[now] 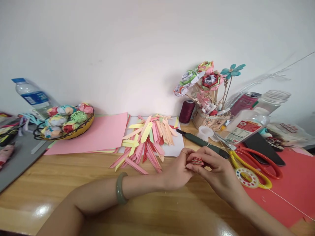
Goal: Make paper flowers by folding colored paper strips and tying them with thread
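Between my two hands is a small stack of folded paper (197,161), red with pale and green layers at its edge. My left hand (177,172), a ring on one finger and a green bangle (121,188) on the wrist, grips its left side. The thumb and fingers of my right hand (215,168) pinch the stack from the right. Part of the paper is hidden by the fingers. Just behind and left of my hands lies a loose pile of folded paper strips (147,134) in pink, yellow, peach and red.
Pink paper sheets (108,131) and a basket of paper balls (91,123) sit left. At the right are scissors with red handles (268,164), yellow-handled scissors (264,180), a dark green pen-like tool (204,142), a thread spool (187,112), a plastic bottle (248,126) and paper flowers (210,80).
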Tool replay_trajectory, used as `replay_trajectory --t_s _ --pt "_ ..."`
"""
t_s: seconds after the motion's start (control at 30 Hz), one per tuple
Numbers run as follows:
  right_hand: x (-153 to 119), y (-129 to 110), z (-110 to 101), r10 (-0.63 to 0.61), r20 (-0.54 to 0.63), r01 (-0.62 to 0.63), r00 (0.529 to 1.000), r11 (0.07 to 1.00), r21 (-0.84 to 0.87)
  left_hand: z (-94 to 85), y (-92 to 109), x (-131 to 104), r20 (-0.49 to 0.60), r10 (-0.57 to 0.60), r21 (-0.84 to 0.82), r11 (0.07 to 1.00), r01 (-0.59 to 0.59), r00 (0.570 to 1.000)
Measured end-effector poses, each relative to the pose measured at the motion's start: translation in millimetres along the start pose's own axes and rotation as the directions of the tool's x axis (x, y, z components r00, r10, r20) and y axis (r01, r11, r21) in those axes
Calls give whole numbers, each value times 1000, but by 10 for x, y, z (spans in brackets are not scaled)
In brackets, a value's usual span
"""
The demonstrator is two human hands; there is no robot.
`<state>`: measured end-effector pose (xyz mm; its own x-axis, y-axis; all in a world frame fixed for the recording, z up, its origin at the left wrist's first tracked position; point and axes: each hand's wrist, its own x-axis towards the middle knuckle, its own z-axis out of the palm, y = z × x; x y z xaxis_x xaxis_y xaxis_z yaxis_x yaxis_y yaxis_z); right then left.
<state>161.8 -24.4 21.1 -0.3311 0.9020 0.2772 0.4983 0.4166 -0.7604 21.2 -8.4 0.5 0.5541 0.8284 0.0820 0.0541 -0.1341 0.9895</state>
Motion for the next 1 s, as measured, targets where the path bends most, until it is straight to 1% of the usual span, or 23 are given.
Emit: replay_trajectory --t_s 0.1,0.17,0.3,0.37,0.43,0.47,0.53,0.6,0.67,0.77,0.83,0.87,0.93,1.0 --pt "-5 11 5 49 16 -50 999 997 62 40 -2 17 9 -1 -125 992 2 1000" --pt "4 17 2 95 35 -99 995 987 126 45 -8 38 41 9 -143 990 -4 999" --pt "13 47 -7 175 66 -186 982 947 264 22 -59 94 131 -3 -174 984 26 991" --pt "4 73 -9 182 77 -197 980 929 312 9 -91 128 166 -7 -217 975 43 986" --pt "-7 94 -15 172 97 -195 980 924 330 -1 -104 164 167 -7 -244 969 48 986" --pt "-12 98 -23 171 107 -197 980 925 325 -6 -98 181 176 -11 -237 970 54 984" --pt "-14 86 -52 172 120 -200 978 936 290 -16 -62 208 243 -29 -184 980 76 970" --pt "-6 47 -101 159 132 -188 978 950 250 -27 -3 230 335 -63 -103 989 102 940" --pt "6 -7 -160 126 173 -165 977 959 230 -34 54 249 386 -87 -51 992 116 918" --pt "18 -76 -231 96 255 -157 962 960 231 -34 90 280 466 -66 -81 990 117 882" --pt "17 -100 -252 87 258 -144 962 967 209 -37 84 298 519 -42 -117 986 120 854" --pt "14 -107 -255 75 245 -122 967 976 181 -42 76 304 528 -35 -129 984 120 848" --pt "4 -118 -257 30 220 -51 975 995 89 -60 64 311 520 -20 -150 982 115 854" --pt "-9 -135 -258 -22 217 26 976 999 -18 -85 60 320 531 25 -164 984 73 847"
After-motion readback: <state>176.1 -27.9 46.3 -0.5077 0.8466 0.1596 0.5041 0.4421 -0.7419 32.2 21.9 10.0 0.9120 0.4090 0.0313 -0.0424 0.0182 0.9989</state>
